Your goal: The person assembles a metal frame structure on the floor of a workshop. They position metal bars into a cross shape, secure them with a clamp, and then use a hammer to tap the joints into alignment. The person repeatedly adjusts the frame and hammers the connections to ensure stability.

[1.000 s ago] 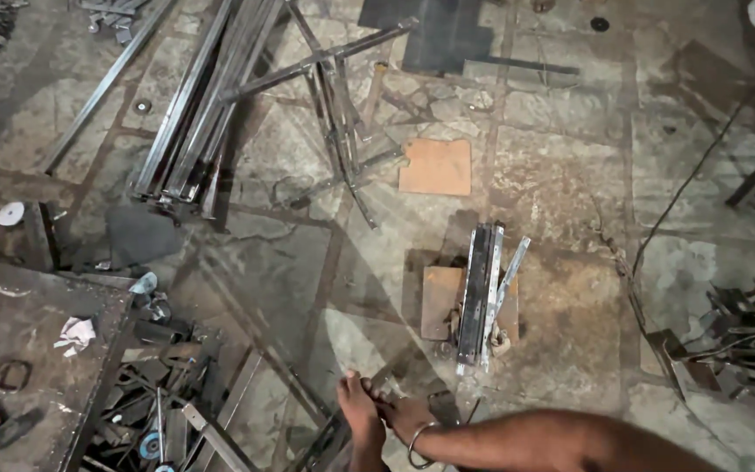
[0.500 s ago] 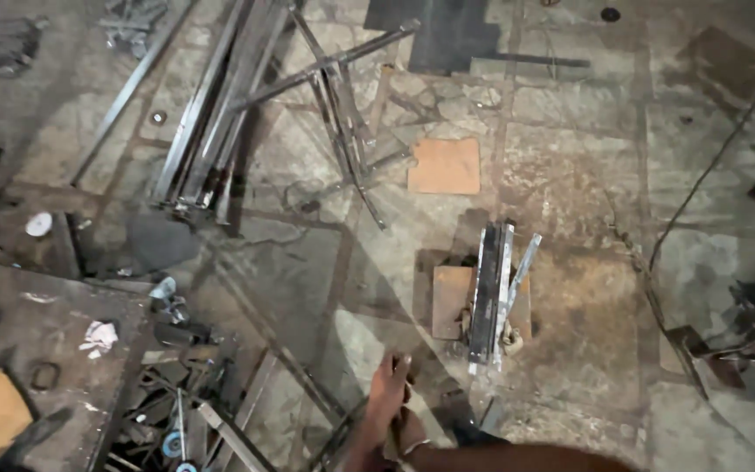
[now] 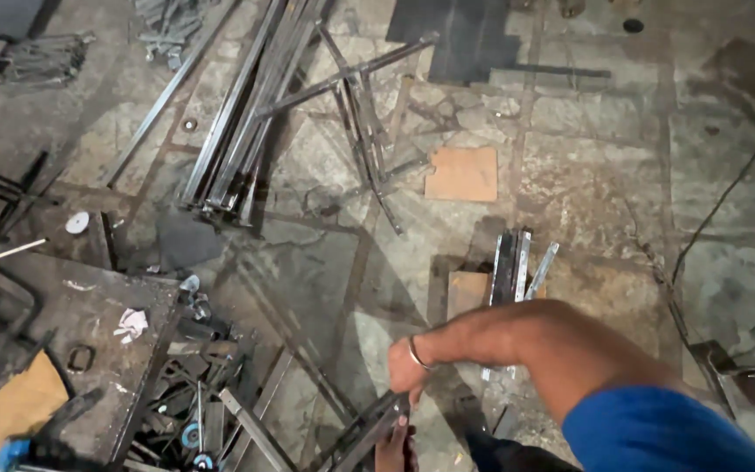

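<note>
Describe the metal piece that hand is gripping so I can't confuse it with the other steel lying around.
Start at the stone floor, then drop to the bottom centre. There the right hand grips a dark metal bar slanting toward the lower left. It alone is held; the short metal strips lie flat.

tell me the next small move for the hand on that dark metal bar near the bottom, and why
Probably a firmer grip before any lift. The right hand, with a metal bangle at the wrist, closes over the upper end of the dark angled metal bar, but most of the grip is hidden. The bar's lower end runs out of view, and scrap metal pieces lie close on the left.
</note>
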